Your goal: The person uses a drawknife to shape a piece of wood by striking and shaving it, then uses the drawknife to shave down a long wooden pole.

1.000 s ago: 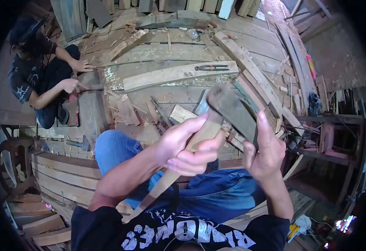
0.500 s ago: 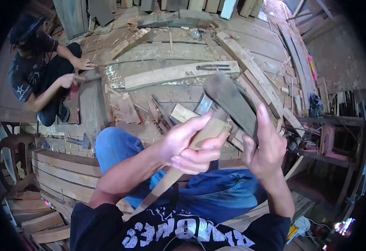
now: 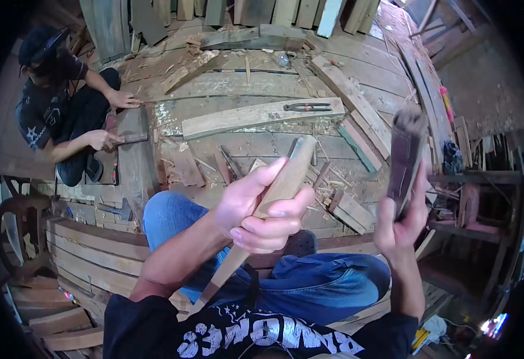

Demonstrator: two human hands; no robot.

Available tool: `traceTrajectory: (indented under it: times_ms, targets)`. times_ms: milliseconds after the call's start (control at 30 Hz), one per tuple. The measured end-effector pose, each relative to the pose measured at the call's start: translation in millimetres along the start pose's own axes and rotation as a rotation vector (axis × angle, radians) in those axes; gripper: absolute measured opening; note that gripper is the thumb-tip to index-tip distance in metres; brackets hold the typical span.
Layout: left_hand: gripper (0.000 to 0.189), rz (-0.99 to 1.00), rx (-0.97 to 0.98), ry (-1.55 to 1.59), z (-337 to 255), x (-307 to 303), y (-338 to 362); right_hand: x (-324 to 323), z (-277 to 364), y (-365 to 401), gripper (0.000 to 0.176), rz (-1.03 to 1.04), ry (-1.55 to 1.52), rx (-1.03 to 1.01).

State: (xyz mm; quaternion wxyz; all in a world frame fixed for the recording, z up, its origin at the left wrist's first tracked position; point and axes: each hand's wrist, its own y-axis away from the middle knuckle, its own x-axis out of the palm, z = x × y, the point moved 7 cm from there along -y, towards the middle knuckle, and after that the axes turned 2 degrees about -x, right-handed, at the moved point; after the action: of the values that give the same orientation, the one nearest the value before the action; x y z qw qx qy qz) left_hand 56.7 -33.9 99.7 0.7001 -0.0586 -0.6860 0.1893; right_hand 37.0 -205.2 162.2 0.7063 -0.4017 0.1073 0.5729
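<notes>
Wooden handle [image 3: 295, 164]: stiff, likely light; my left hand [image 3: 256, 209] is clenched round its middle, above my knee [image 3: 172, 215]. Iron adze head [image 3: 407, 143]: I judge it heavy and sharp-edged; my right hand [image 3: 399, 227] grasps its lower end, upright, apart from the handle.

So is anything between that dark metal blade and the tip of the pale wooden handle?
Nothing visible. The dark flat metal blade, gripped in the right hand, is held apart from the long pale wooden handle in the left hand. Between them is only open air, with the plank floor behind.
</notes>
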Motion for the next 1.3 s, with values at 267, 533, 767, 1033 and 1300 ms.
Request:
traceTrajectory:
  times_ms: [267,533,767,1033,1300]
  targets:
    - [0.066,-0.102,0.026,-0.233,6,-2,-4,63,28,-46,0.026,0.320,-0.615,0.289]
    - [0.035,-0.904,0.216,-1.325,-9,16,21,78,20,-41,0.019,0.293,-0.618,0.307]
    - [0.040,-0.915,0.351,-1.326,-14,8,36,70,24,-25,0.058,0.324,-0.312,0.132]
    - [0.027,-1.147,0.387,-1.671,-22,-2,52,70,36,6,0.061,0.341,0.370,-0.159]
    - [0.028,-1.093,0.624,-1.821,-21,2,50,69,40,16,0.063,0.236,0.486,-0.157]
